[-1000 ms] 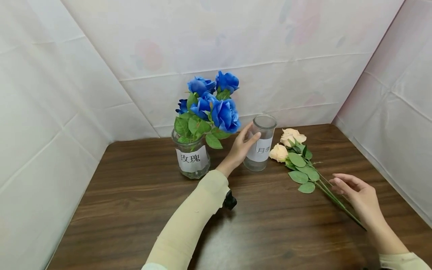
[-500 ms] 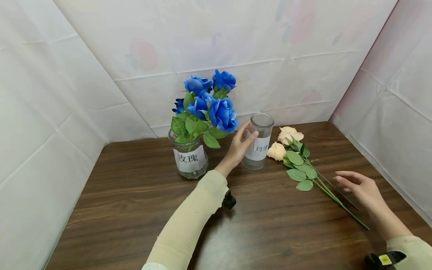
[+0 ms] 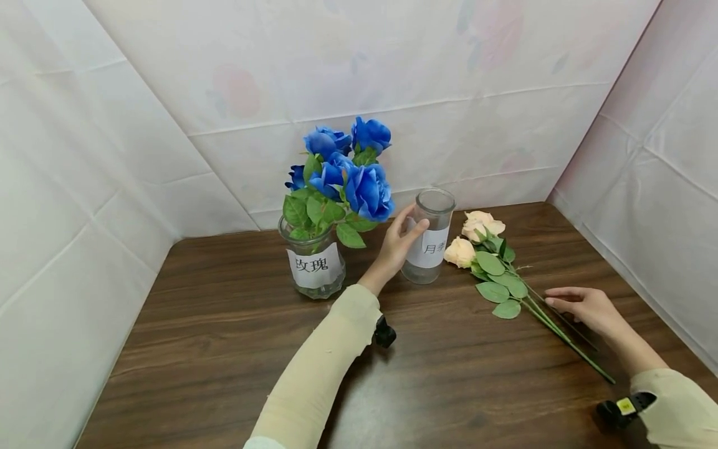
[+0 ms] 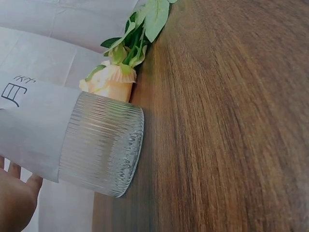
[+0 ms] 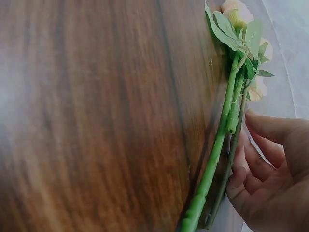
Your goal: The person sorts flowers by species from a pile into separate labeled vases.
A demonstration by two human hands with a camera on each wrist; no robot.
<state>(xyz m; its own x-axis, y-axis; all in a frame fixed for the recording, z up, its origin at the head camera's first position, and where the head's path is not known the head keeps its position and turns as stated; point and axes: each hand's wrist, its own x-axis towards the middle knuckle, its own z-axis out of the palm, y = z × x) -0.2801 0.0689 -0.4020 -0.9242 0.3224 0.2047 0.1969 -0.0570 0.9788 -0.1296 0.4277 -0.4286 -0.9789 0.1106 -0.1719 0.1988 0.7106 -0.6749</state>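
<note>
My left hand (image 3: 396,247) grips a clear glass vase (image 3: 424,273) standing upright, thumb in front and fingers behind. A white paper label with black characters wraps the vase; ribbed glass (image 4: 102,142) shows below it in the left wrist view. To its right, cream roses (image 3: 461,252) lie on the table, heads toward the back and green stems (image 3: 583,357) toward the front right. My right hand (image 3: 589,308) is beside the stems, fingers loosely bent and thumb apart. In the right wrist view, its thumb and fingertips are right at a thin brown-green stem (image 5: 231,157).
A second labelled glass jar (image 3: 316,269) full of blue roses (image 3: 367,190) stands left of the vase, some leaves reaching toward my left hand. The dark wooden table (image 3: 224,355) meets white cloth walls (image 3: 449,68) at the back and sides.
My right hand drew slightly back from the stems, then came in again, lower and closer to them. The stems shifted and spread a little. My left hand keeps its grip on the vase.
</note>
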